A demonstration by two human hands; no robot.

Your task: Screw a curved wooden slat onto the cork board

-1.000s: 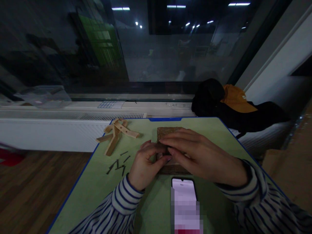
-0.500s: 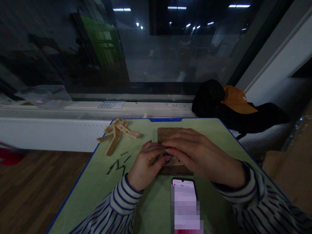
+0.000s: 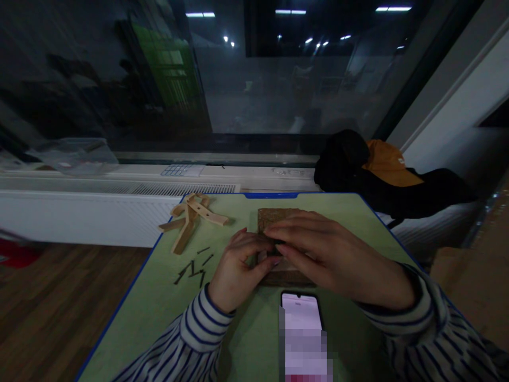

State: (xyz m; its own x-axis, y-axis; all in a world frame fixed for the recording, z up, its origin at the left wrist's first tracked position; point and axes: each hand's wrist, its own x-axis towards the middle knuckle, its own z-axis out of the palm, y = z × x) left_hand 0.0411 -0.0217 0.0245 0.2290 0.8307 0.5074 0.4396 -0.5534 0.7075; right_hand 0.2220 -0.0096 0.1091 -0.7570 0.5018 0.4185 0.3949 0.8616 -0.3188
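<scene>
A brown block [image 3: 274,215] with a rough, fibrous look lies on the green table, partly covered by both hands. Over its left side, my left hand [image 3: 242,265] has thumb and fingers drawn together near a pale wooden piece [image 3: 288,263] on the block. From the right, my right hand [image 3: 326,249] arches across, its thumb and fingertips closed close to the left fingers. Something small and dark shows between the hands, too hidden to name. Several dark screws [image 3: 193,268] are scattered left of my left hand.
Behind the screws, pale wooden parts [image 3: 189,223] are piled on the table [image 3: 246,345]. A phone [image 3: 302,323] with a lit screen lies in front of the block. Beyond the table stand a radiator [image 3: 99,212] and a sill with a clear plastic box [image 3: 79,155]. An orange cap [image 3: 387,164] rests on black clothing.
My right hand has shifted slightly to the right, and its thumb has moved a little away from the left thumb. The view has moved slightly. The screws and wooden parts stay put.
</scene>
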